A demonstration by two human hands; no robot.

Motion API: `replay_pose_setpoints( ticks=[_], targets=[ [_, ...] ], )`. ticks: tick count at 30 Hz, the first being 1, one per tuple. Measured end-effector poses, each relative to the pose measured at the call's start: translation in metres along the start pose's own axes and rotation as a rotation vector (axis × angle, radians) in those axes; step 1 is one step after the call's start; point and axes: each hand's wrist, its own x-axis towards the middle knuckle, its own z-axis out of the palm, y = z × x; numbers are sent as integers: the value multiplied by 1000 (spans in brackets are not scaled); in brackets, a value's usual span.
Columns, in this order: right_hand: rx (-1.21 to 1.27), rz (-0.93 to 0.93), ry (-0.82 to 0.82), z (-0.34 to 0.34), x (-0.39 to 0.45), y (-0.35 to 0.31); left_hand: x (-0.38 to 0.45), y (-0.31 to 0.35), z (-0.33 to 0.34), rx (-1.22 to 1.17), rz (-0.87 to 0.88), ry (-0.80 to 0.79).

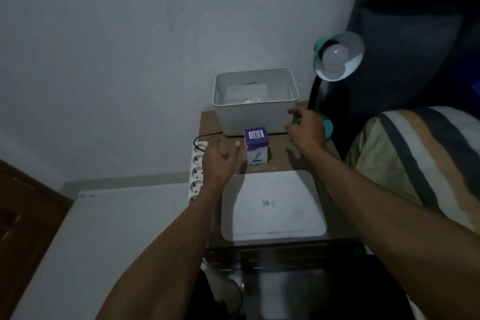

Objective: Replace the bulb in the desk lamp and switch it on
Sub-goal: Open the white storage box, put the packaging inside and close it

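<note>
Far left, dim room: dark wooden furniture edge point(18, 215), then a white flat surface point(104, 228) running along the desk's left side. White power strip point(196, 173) sits between that surface and the desk point(280, 161), sockets in a row, black cable point(201, 139) plugged in at its far end.

Left hand point(220, 161) hovers over the desk's left edge, just beside the power strip, fingers spread and relaxed, holding nothing. Fingertips point toward the bulb box point(256, 145), close but apart from it.

Bulb box: purple top with a barcode, white sides, upright mid-desk, just in front of the white bin point(255, 114). Bin is open-topped, stands at the back of the desk near the wall; something pale lies inside, too blurred to identify. White lid point(272, 205) lies flat on the near part of the desk, small dark mark at its centre.

Right hand point(306, 128) is at the bin's front right corner, fingers loosely curled; blurred, so contact or grip on anything cannot be told.

Desk lamp point(337, 57): teal shade, black flexible neck, teal base point(327, 127) on the desk's right back corner, partly hidden behind the right hand. Shade tilted toward the camera, white bulb point(335, 56) seated in it, unlit.

Far right: striped bedding point(420, 158), dark fabric point(415, 21) above it.
</note>
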Motion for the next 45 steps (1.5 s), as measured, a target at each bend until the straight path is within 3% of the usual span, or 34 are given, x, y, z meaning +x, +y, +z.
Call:
replay_pose_setpoints(
  ticks=[7,14,20,23,29,38,45],
  targets=[
    [-159,240,-172,-6,-95,55,-60,-27,8,154,-30,-119],
    [-333,365,-226,-4,-149,79,-98,-45,17,342,-124,-200],
    [-198,448,-203,-11,-155,77,-116,-39,16,447,-193,-255],
    [-138,469,-209,-16,-155,72,-116,-38,11,388,-169,-243],
    [-70,366,-168,-27,-145,56,-106,-23,-11,277,-42,-122],
    [49,182,20,-47,-101,-4,-65,29,-45,157,203,2],
    [125,124,32,-47,-38,-41,-8,61,-57,74,263,74]
  ],
)
